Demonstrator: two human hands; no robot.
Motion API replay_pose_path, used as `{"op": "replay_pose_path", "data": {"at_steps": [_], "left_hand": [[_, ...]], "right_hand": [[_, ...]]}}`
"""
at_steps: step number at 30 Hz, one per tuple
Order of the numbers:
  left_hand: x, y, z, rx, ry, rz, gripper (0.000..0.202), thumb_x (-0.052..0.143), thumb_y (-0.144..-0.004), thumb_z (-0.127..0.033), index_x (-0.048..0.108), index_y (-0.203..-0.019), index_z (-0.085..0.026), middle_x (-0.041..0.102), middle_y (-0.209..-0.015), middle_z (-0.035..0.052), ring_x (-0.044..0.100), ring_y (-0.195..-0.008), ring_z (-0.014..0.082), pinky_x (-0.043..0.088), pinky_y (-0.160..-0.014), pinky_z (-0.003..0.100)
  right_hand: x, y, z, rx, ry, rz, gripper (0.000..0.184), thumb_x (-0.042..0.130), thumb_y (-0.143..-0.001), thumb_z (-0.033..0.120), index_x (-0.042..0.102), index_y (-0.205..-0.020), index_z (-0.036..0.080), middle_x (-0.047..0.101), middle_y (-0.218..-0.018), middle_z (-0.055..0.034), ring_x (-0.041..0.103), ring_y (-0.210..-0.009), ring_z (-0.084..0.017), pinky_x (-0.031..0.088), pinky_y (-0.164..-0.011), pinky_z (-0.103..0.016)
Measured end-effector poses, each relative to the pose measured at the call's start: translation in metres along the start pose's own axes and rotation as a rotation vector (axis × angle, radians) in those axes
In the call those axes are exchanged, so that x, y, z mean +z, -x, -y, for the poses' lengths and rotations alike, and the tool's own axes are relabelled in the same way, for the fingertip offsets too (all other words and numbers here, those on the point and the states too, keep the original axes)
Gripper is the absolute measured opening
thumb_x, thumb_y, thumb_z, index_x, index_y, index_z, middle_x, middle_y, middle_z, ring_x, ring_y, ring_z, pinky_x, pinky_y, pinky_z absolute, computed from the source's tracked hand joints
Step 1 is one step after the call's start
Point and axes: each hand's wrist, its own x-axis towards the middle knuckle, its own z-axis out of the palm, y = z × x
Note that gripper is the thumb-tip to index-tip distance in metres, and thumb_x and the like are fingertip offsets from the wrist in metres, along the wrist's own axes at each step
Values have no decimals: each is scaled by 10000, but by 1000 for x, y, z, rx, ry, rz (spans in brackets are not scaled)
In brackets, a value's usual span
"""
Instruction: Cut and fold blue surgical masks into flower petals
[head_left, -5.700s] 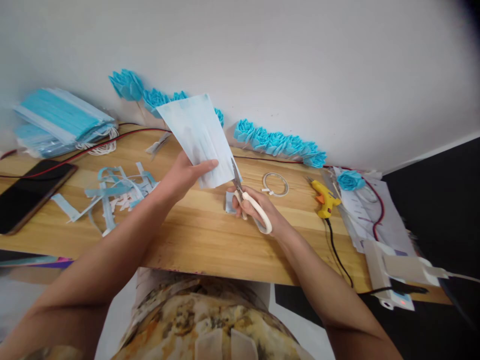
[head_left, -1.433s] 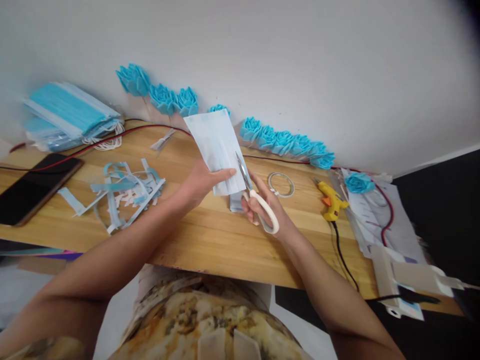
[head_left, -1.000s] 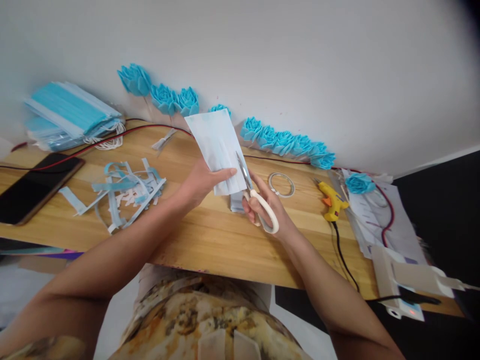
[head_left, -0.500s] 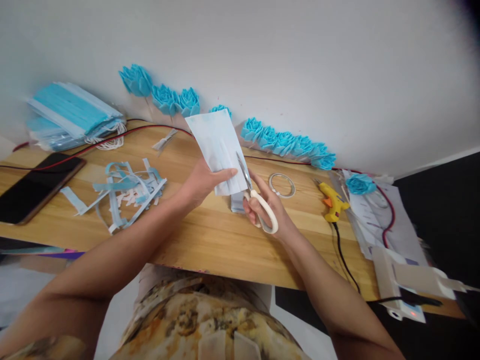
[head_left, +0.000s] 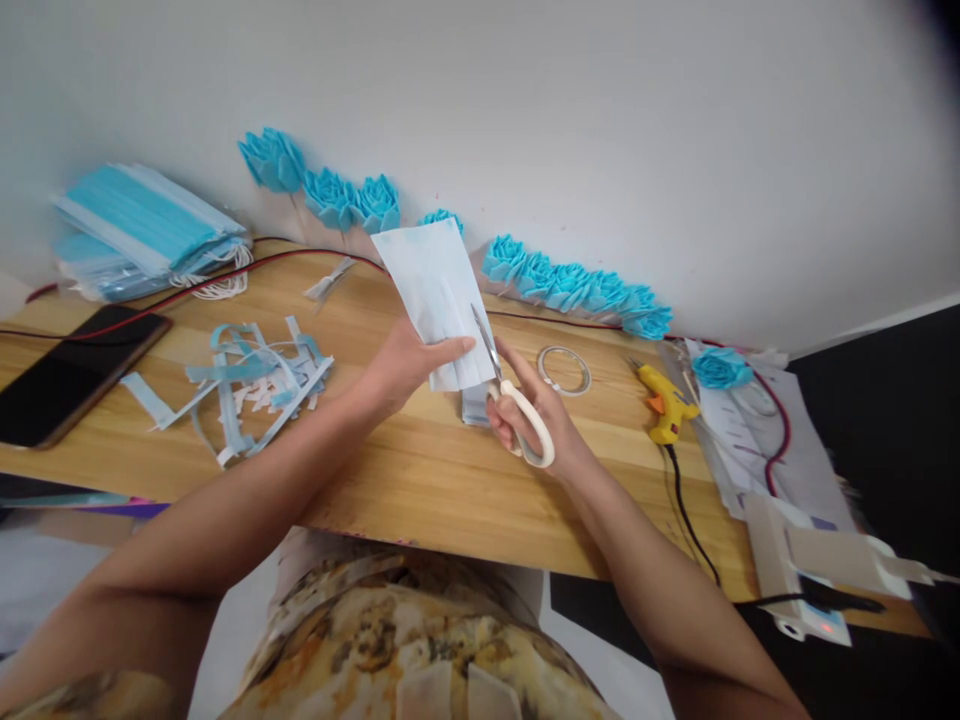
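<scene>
A pale blue mask sheet (head_left: 431,275) hangs tilted above the table, pinched at its lower left by my left hand (head_left: 412,365), thumb on the front. My right hand (head_left: 536,405) is closed round the white handles of a pair of scissors (head_left: 531,425). Their metal blades point up and left, at the sheet's right edge. Part of the lower blade is hidden by the sheet. Below the sheet, a small light blue stack (head_left: 475,408) lies on the table, partly covered by my right hand.
Cut strips (head_left: 247,380) lie at left beside a phone (head_left: 71,375); folded masks (head_left: 150,225) are piled behind. Blue flowers (head_left: 570,285) line the wall. At right are a tape ring (head_left: 564,370), a yellow glue gun (head_left: 664,400) with its cord, papers (head_left: 780,430) and a power strip (head_left: 795,560).
Almost nothing differs. The scissors' handles have shifted very slightly left, while the sheet and my left hand stay in place.
</scene>
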Motion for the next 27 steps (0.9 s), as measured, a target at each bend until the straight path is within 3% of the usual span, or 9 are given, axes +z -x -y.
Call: {"op": "replay_pose_path", "data": {"at_steps": [7,12,17,21,27], "left_hand": [[0,0,1,4,-7,-2,527,834,-679,-308,632,-1138,-147,698,-1229,144,636,-1192,364,531,-1013,524],[-6,-2,4,39,13,-8,446,754,-787,-384,640,-1144,-141,698,-1222,152,649,-1170,362,534,-1001,524],[-11,-6,5,81,-23,-62,524,793,-733,-362,626,-1177,-138,689,-1247,153,644,-1174,359,534,-999,516],[-8,-5,6,68,-14,-39,539,797,-727,-359,614,-1181,-134,688,-1248,159,651,-1161,353,540,-987,510],[-2,-1,5,9,-10,-31,527,830,-682,-346,634,-1122,-134,711,-1183,139,660,-1130,355,532,-998,525]], "right_hand": [[0,0,2,10,15,-10,1063,752,-801,484,131,-1619,209,573,-650,71,452,-445,-62,346,-387,-184],[2,0,3,29,12,-24,1077,761,-781,463,137,-1618,200,581,-656,70,447,-439,-60,346,-387,-184],[1,1,4,25,54,11,1037,737,-790,519,186,-1605,191,574,-675,58,477,-476,-70,358,-411,-193],[-3,0,4,-21,106,64,1034,695,-806,621,185,-1600,199,579,-696,43,511,-520,-96,383,-448,-218],[-6,-1,1,-23,96,55,1037,725,-776,648,204,-1586,263,599,-747,31,507,-540,-102,387,-462,-237]]}}
